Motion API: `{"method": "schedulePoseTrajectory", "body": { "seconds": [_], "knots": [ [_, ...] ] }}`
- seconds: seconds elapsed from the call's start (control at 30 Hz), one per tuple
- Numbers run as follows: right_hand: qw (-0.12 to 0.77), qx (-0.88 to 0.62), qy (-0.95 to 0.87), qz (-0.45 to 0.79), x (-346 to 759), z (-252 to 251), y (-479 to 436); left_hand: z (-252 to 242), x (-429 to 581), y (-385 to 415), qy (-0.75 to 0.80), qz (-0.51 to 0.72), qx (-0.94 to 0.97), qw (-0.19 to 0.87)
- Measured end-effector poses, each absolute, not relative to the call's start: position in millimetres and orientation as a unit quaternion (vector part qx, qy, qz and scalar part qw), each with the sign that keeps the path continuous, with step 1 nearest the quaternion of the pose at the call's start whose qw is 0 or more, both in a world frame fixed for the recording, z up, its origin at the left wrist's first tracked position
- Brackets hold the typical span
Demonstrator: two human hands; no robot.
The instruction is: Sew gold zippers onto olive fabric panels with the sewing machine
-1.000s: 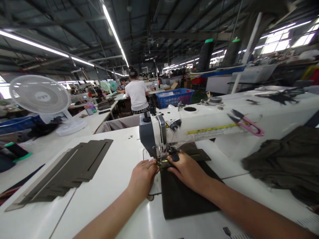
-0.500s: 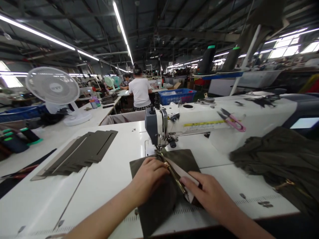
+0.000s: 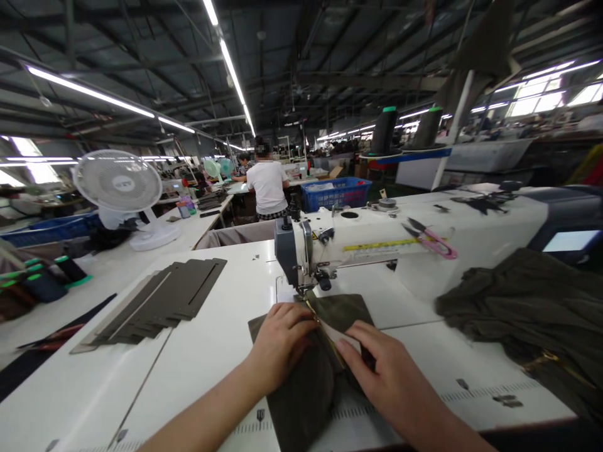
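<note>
An olive fabric piece (image 3: 306, 402) with a brass-coloured zipper (image 3: 325, 329) along it lies on the sewing machine's bed, its far part under the presser foot (image 3: 303, 292). My left hand (image 3: 285, 336) rests on the fabric left of the zipper, fingers curled over the cloth just in front of the foot. To the right, my right hand (image 3: 377, 358) pinches the fabric's pale folded edge (image 3: 336, 336) beside the zipper, thumb on top. The zipper's near end is partly covered by my right thumb. What lies beneath my left fingertips is hidden.
A stack of olive panels (image 3: 164, 295) lies on the left. Pink-handled snips (image 3: 433, 242) rest against the sewing machine (image 3: 377, 242). Bunched olive fabric (image 3: 499, 307) sits at the right. A white fan (image 3: 120, 182) and thread cones (image 3: 47, 279) stand left; a person (image 3: 267, 188) works ahead.
The view has shifted, so the surroundings sit lower. My right hand is a little closer to the presser foot and covers more of the zipper's near end. Both hands stay on the fabric.
</note>
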State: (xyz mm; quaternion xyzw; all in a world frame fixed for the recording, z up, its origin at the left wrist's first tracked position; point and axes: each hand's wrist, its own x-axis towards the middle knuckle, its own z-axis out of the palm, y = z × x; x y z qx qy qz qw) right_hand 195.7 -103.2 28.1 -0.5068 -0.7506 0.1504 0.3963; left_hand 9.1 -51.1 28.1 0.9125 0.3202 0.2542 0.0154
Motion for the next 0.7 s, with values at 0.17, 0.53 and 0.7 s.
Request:
{"method": "schedulePoseTrajectory", "body": {
  "seconds": [0.17,0.53,0.7],
  "knots": [
    [0.438,-0.488,-0.746,0.116,198.6,41.5,-98.6,29.2,15.8,-46.9,0.23,0.321,0.919,-0.015],
    [0.202,-0.418,-0.885,-0.041,108.4,30.0,-101.2,64.4,19.1,-23.1,0.344,0.316,0.883,0.05],
    [0.082,-0.581,-0.809,-0.023,156.0,28.3,-78.0,64.8,15.9,-21.7,0.382,0.344,0.856,0.06]
  ]
}}
